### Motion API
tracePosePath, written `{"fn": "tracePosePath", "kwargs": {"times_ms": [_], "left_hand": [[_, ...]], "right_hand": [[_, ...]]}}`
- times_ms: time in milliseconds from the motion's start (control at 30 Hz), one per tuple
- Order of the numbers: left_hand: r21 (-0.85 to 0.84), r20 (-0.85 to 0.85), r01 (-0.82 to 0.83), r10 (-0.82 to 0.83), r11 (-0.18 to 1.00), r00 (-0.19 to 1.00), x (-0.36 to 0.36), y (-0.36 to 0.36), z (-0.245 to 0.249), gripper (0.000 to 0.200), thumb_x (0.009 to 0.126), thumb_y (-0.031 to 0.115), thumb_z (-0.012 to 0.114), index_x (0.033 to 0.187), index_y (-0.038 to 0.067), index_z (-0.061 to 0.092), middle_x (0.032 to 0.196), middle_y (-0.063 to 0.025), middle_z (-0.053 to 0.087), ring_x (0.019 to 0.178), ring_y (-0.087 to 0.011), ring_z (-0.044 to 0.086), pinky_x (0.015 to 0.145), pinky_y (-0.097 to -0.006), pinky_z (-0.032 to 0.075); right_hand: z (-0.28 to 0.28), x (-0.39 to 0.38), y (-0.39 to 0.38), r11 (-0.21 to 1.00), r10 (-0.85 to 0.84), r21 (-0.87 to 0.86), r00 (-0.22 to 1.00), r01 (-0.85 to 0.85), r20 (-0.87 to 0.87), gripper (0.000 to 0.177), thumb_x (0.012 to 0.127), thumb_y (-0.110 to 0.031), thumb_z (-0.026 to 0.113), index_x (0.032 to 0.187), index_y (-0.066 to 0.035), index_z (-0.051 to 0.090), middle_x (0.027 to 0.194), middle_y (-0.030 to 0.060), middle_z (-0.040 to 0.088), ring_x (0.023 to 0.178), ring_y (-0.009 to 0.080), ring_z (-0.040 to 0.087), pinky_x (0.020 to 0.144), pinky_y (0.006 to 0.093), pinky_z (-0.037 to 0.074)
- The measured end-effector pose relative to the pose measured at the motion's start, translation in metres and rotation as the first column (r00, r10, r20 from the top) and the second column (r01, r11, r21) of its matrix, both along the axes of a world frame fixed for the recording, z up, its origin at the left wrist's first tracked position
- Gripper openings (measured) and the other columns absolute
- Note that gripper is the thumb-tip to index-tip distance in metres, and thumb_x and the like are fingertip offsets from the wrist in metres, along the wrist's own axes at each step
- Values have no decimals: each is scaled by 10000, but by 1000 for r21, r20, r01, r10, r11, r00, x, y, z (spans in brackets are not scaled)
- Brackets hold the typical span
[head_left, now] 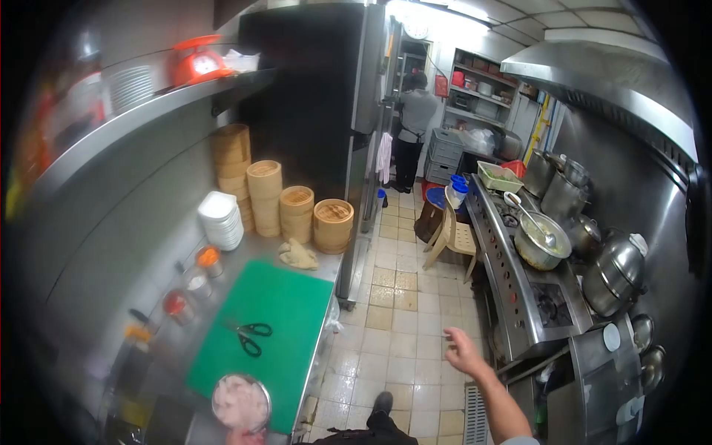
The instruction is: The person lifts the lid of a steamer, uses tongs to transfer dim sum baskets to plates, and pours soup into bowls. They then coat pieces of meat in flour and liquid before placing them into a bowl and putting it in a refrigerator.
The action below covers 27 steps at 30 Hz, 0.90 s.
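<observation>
My right hand (463,350) hangs in the air over the tiled floor (393,297), fingers loosely apart and holding nothing, close to the front of the stove range (512,289). My left hand is out of view. On the steel counter to my left lies a green cutting board (285,311) with black-handled scissors (252,335) on it. A metal bowl of pale pink raw meat (241,403) sits at the board's near end. My dark shoe (382,404) shows on the floor below.
Stacked bamboo steamers (297,211), white plates (221,219), a rag (298,254) and condiment cups (196,283) line the counter. Pots and a ladle (543,239) sit on the range. A plastic chair (452,237) stands in the aisle. A person (411,130) works at the far end.
</observation>
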<state>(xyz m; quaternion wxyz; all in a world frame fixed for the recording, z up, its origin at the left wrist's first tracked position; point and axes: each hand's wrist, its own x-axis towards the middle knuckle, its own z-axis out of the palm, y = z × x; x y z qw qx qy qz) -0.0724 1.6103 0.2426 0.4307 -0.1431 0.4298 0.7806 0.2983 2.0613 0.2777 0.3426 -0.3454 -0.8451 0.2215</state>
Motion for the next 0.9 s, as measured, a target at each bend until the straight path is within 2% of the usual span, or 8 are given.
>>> {"fn": "tracePosePath", "kwargs": {"times_ms": [133, 300, 433, 500, 567, 600, 733, 900], "left_hand": [[-16, -50, 25, -25, 1000, 998, -11, 89, -19, 155, 918, 85, 584, 1050, 10, 618, 916, -110, 676, 771, -226, 626, 628, -310, 488], [-93, -29, -140, 138, 986, 990, 21, 178, 2, 140, 914, 95, 593, 1037, 38, 627, 885, -94, 668, 743, -218, 619, 598, -308, 480], [-109, 5, -172, 174, 979, 985, 43, 204, 0, 199, 913, 128, 612, 1089, 37, 612, 911, -102, 685, 760, -218, 638, 617, -305, 503], [-106, 15, -187, 190, 977, 982, 42, 216, -18, 239, 914, 136, 614, 1128, 31, 599, 938, -108, 697, 779, -220, 654, 634, -306, 518], [-70, 5, -289, 290, 955, 957, 46, 235, -62, 376, 896, 111, 498, 1257, 15, 536, 1214, -167, 644, 931, -290, 679, 648, -319, 577], [-142, 34, -389, 397, 910, 917, 49, 269, -44, 353, 872, 124, 537, 1208, 14, 536, 1127, -161, 671, 832, -288, 683, 552, -288, 545], [-94, 76, -469, 476, 878, 876, 32, 362, -36, 309, 871, 103, 559, 1171, 33, 543, 1058, -131, 680, 808, -261, 677, 556, -294, 534], [-129, 37, -422, 429, 898, 902, 22, 440, -23, 326, 879, 64, 572, 1200, 17, 537, 970, -130, 680, 703, -228, 661, 592, -339, 536]], "right_hand": [[44, 28, 92, 998, -2, -57, 978, 15, 209, 337, 888, -111, 652, 1211, -14, 636, 1092, 178, 673, 926, 280, 679, 722, 340, 567], [88, -15, 271, 997, 83, 3, 996, -83, 26, 303, 923, -169, 687, 1164, 10, 646, 1096, 172, 681, 928, 281, 689, 756, 348, 570], [128, -125, 350, 969, 236, -44, 965, -243, -117, 261, 945, -141, 656, 1161, 3, 644, 1090, 166, 672, 933, 277, 693, 780, 349, 566], [143, -184, 375, 934, 357, 26, 933, -356, -52, 277, 943, -150, 665, 1179, -7, 636, 1124, 171, 668, 996, 299, 678, 848, 367, 548], [149, -245, 403, 849, 501, 216, 865, -482, -39, 315, 936, -157, 681, 1205, -3, 622, 1162, 176, 663, 1073, 326, 647, 912, 392, 520], [155, -274, 416, 811, 531, 286, 847, -510, 5, 337, 929, -158, 690, 1217, 1, 613, 1187, 180, 656, 1114, 337, 627, 944, 401, 509], [167, -367, 481, 633, 566, 561, 813, -534, 135, 387, 908, -136, 708, 1255, -9, 593, 1256, 188, 622, 1209, 358, 577, 1036, 425, 480], [209, -434, 528, 655, 537, 586, 840, -477, 84, 308, 925, -98, 685, 1214, -9, 626, 1202, 174, 643, 1138, 338, 604, 988, 395, 485]]}}
